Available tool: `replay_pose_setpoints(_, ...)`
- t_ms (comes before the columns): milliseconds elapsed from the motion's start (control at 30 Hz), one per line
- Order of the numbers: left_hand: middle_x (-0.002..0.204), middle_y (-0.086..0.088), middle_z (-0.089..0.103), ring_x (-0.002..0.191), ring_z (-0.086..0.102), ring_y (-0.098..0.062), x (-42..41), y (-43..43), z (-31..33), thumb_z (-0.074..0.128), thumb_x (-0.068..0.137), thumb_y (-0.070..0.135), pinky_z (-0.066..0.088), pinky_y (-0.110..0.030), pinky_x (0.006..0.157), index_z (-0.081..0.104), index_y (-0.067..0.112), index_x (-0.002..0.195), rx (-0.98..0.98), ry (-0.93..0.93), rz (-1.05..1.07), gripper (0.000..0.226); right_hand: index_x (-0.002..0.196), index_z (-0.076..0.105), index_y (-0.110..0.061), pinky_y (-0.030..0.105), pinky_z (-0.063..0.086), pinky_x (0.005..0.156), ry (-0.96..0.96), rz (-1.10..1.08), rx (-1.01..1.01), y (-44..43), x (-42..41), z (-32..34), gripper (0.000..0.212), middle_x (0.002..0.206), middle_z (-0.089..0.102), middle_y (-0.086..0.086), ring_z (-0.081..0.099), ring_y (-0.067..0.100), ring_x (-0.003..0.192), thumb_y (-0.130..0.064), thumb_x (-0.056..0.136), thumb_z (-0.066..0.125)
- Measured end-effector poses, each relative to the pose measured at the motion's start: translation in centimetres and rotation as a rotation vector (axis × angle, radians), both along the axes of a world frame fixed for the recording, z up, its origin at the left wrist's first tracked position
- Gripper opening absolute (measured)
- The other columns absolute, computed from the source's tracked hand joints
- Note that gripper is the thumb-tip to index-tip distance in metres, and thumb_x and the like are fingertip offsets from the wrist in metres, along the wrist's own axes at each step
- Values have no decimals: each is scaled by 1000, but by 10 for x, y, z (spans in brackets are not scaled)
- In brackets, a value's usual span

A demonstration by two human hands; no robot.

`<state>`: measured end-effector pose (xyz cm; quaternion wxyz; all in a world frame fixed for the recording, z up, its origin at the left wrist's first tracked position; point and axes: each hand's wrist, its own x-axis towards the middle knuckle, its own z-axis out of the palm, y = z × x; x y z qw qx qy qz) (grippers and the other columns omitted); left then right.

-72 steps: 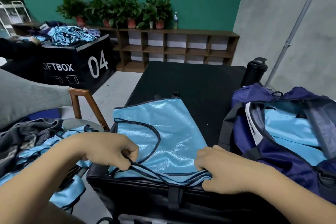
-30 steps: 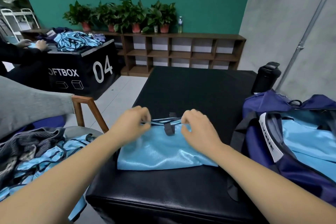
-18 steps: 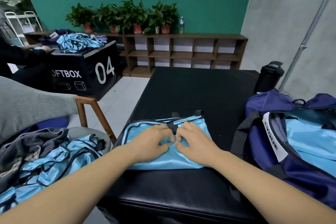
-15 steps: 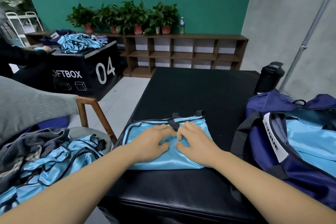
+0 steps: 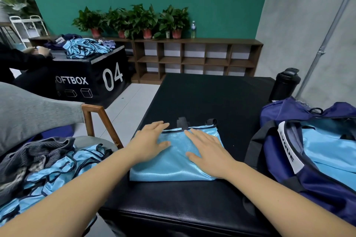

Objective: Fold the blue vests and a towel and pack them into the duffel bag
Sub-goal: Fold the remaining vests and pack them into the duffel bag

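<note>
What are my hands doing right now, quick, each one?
Left hand: open, pressing flat on the folded blue vest.
Right hand: open, flat on the same vest.

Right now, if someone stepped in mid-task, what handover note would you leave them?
Left hand and right hand: both open, palms flat, pressing the folded blue vest on the black padded table.
Duffel bag: open at the right, light blue fabric already inside.
Done: this vest is folded.
Left: put it in the bag, then fold the heap of blue vests and the grey striped cloth, possibly the towel, on the chair at the left.
</note>
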<state>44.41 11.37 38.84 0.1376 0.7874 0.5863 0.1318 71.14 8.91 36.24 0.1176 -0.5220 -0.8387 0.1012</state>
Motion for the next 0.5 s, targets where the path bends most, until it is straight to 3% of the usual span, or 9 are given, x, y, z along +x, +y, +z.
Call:
replay_pose_setpoints(100,154,7,46,143,46,-19,-21,-2,12,70,98,46,40,-33,114,47,30,155,33,-69,102,64,170,10,-37,34,4,131,9,-9,-11,0,5,10,73,178,9,-11,4,10,163,-58,108,42)
replay_pose_setpoints(200,133,1,52,126,55,-24,-43,-5,14,74,93,47,47,-36,103,53,21,142,-18,-69,277,60,170,13,-37,37,7,131,13,-18,-28,1,15,15,73,177,11,-12,8,10,163,-60,107,43)
replay_pose_setpoints(367,92,2,57,81,59,-19,-60,-15,16,70,81,68,45,-36,69,49,15,91,-200,-23,451,57,170,13,-37,35,11,131,-35,-9,-45,-3,32,9,75,177,11,-13,9,11,163,-63,106,44)
replay_pose_setpoints(433,87,-1,63,79,60,-19,-57,-21,19,66,88,65,44,-35,67,55,14,86,-292,33,435,53,170,13,-37,34,10,130,-44,-1,-45,-6,37,8,76,177,10,-12,8,11,163,-62,106,45)
replay_pose_setpoints(500,100,-5,67,92,63,-24,-52,-26,20,64,94,62,46,-35,73,60,14,95,-337,82,419,48,170,12,-37,33,10,130,-47,6,-48,-8,40,8,75,177,10,-12,7,10,163,-63,106,44)
